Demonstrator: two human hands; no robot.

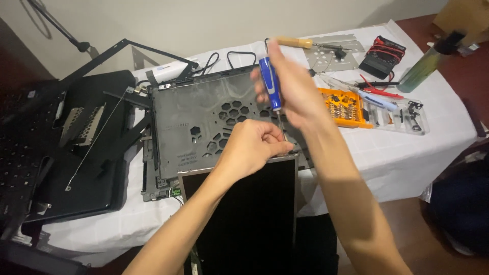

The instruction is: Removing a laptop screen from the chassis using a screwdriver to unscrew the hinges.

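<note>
My right hand [293, 94] is closed around a blue-and-white screwdriver [270, 84], held upright with its tip down near the top right corner of a dark flat screen panel [244, 214]. My left hand [252, 147] pinches that same corner of the panel, fingers closed on its metal edge. The panel leans over a grey laptop lid shell [188, 117] with hexagonal holes, which lies flat on the white cloth.
A black laptop base [76, 147] and bezel frame lie at left. An orange bit case [344, 107], clear parts tray [402, 114], wooden-handled tool [295, 42], metal brackets, a red-wired black meter [382, 56] and a green bottle [428, 63] sit at right.
</note>
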